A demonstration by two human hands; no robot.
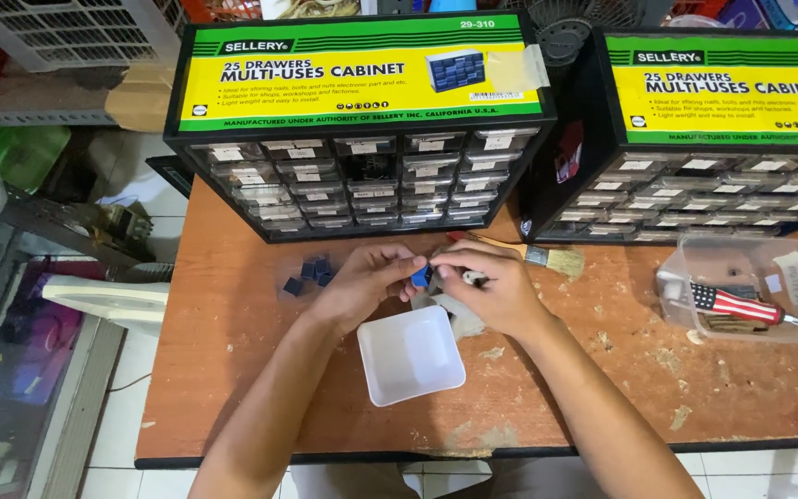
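My left hand (368, 280) and my right hand (491, 288) meet over the middle of a worn brown table (233, 370). Between the fingertips of both hands sits a small blue block-shaped part (421, 275). A small pale object (474, 275) also shows in my right hand's fingers. Just below the hands stands an empty white square tray (410, 355). Several similar dark blue parts (310, 273) lie in a loose group on the table left of my left hand.
Two black multi-drawer cabinets (362, 176) (722, 176) with small clear drawers stand at the back. A paint brush (547, 258) lies before them. A clear tub (791, 268) at right holds a striped-handled screwdriver (741, 303). The table's near edge (417, 455) runs below; tiled floor lies left.
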